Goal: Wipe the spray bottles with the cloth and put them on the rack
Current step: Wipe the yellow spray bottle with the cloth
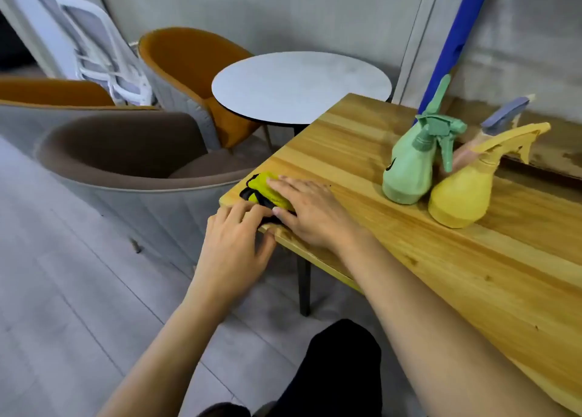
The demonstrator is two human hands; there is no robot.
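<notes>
A folded yellow cloth with black trim (263,190) lies at the near left corner of the wooden table (409,259). My right hand (307,212) lies flat on the cloth, fingers straight. My left hand (234,243) sits at the table's edge with its fingertips touching the cloth's black trim. To the right, a green spray bottle (409,168) and a yellow spray bottle (463,193) stand upright side by side. A third bottle with a blue-grey trigger head (504,116) peeks out behind them, mostly hidden.
A round grey side table (302,86) stands beyond the wooden table. A brown-grey armchair (126,164) and orange chairs (189,70) fill the left. A blue pole (453,38) leans on the wall at the back right. No rack is visible.
</notes>
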